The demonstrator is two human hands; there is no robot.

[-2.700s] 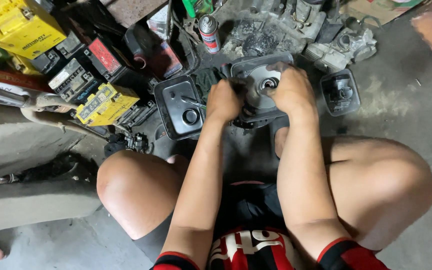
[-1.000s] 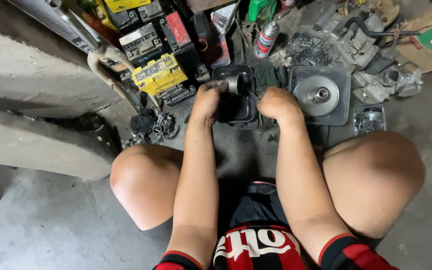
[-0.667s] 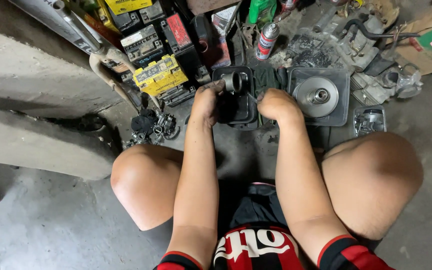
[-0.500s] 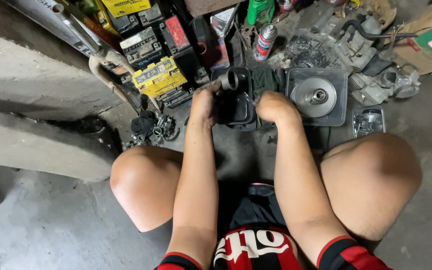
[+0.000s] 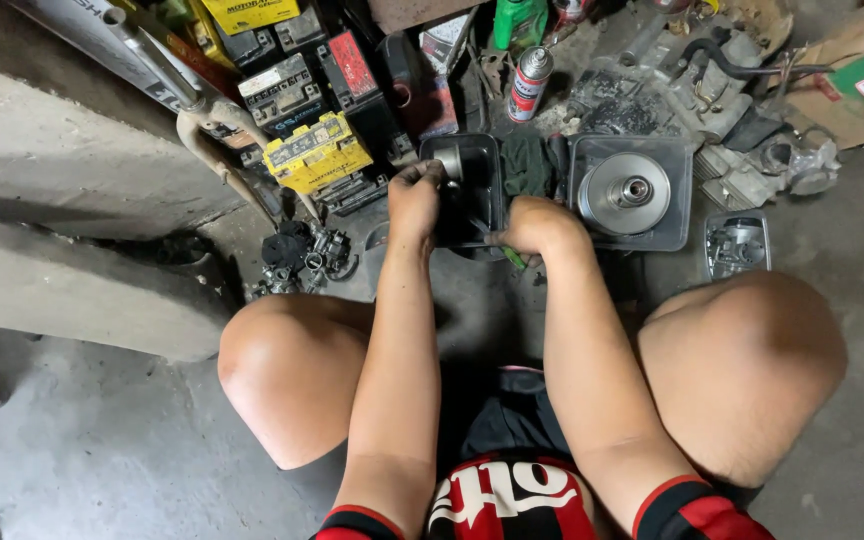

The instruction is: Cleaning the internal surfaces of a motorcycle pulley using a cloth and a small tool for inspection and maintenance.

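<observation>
Both hands over black tray. Left hand pinches small metal cylinder; right hand clenched around green-handled tool. Pulley disc in next tray.

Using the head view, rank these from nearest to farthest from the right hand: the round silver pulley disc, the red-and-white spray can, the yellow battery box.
Measured from the right hand:
1. Round silver pulley disc, just to its right in a dark tray.
2. Red-and-white spray can, straight above, farther back.
3. Yellow battery box, far left, beyond the left hand.

The person wears a red and black shirt with short sleeves. White lettering crosses its chest. Arms and knees are bare.
</observation>
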